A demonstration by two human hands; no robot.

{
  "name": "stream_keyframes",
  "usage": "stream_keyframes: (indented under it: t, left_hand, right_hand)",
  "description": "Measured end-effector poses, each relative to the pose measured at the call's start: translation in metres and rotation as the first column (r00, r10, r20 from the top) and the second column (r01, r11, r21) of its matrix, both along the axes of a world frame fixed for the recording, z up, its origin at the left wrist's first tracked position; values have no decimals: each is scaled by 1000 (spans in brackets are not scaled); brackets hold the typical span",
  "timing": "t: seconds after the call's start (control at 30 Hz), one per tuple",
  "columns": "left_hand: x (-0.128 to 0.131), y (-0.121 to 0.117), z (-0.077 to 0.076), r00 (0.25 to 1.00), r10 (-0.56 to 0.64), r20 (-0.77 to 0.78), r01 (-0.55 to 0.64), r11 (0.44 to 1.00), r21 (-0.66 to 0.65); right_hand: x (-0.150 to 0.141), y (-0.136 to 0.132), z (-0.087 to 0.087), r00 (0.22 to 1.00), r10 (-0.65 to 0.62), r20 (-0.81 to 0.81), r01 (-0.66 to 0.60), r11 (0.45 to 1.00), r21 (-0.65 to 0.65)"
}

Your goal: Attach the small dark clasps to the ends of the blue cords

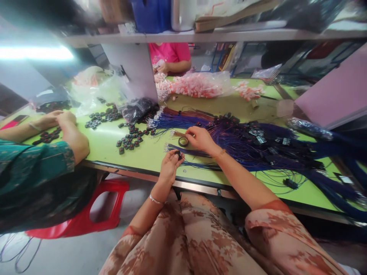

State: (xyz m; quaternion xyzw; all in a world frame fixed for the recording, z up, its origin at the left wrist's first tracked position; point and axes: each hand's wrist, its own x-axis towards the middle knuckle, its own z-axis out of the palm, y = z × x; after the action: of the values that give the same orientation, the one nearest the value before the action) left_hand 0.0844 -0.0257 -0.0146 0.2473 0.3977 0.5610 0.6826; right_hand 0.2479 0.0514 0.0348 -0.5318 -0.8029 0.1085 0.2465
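Note:
My left hand [169, 165] is at the table's front edge, its thumb and fingers closed on a small black plastic connector housing [178, 155]. Just beyond it, my right hand [201, 139] reaches down with bent fingers pinching at the brown wires [179, 134], whose metal-tipped ends point left. A black roll of tape [183, 141] lies right by its fingertips. Between my hands runs a bundle of blue wires [189, 152] with crimped ends at the left. Loose black housings [129, 140] are scattered to the left of my hands.
A large heap of blue-purple wires [237, 139] covers the table's right side. At left, a co-worker's hands [64, 118] rest by more black housings. Across the table, a person in pink handles pieces near a bag of pink-white parts [200, 84]. A shelf [183, 37] spans overhead.

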Motion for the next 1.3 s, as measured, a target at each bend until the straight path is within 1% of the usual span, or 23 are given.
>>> stream_keyframes:
  t: [0.03,0.1,0.17,0.23,0.37,0.43,0.53,0.63,0.77,0.87,0.93,1.03,1.13,1.2,1.3]
  left_hand:
    - [0,2,-2,1000,3,5,-3,1000,-11]
    - [0,3,-7,1000,9,11,-9,1000,-29]
    - [0,4,-9,1000,6,11,-6,999,-38]
    - [0,3,-9,1000,2,2,-1,999,-40]
    - [1,2,-9,1000,5,-6,-6,1000,-28]
    - [2,2,-9,1000,2,-6,-3,1000,-25]
    - [2,2,-9,1000,-9,-2,9,1000,-26]
    - [1,2,-10,1000,-12,2,12,1000,-21]
    - [1,2,-12,1000,-9,2,9,1000,-16]
    - [0,2,-14,1000,-16,8,16,1000,-11]
    - [0,2,-15,1000,-15,15,15,1000,-9]
    - [-1,2,-15,1000,-10,23,10,1000,-14]
    - [0,2,-15,1000,5,23,-5,1000,-16]
    - [0,2,-15,1000,16,24,-16,1000,-16]
    - [-1,2,-15,1000,6,26,-5,1000,-13]
  right_hand:
    - [3,11,0,988,-22,150,24,1000,-12]
    - [6,29,-4,917,-24,399,45,998,-44]
    - [7,38,-9,852,-8,524,55,996,-75]
    - [8,42,-13,827,6,562,56,994,-94]
    - [10,41,-17,818,40,574,38,992,-123]
    - [11,41,-16,818,6,575,72,991,-113]
    - [12,40,-13,815,-99,571,164,984,-64]
    - [8,37,-9,833,-150,533,190,982,-19]
    - [-8,31,-2,913,-153,377,155,988,25]
    - [-22,26,3,974,-62,220,54,998,38]
    - [-29,22,5,993,21,112,-27,998,48]
    - [-31,13,4,989,139,-50,-136,989,60]
    - [-25,-1,-1,953,229,-196,-226,973,39]
    - [-19,-12,-7,935,256,-246,-259,966,24]
    - [-11,-26,-14,936,259,-240,-261,965,23]
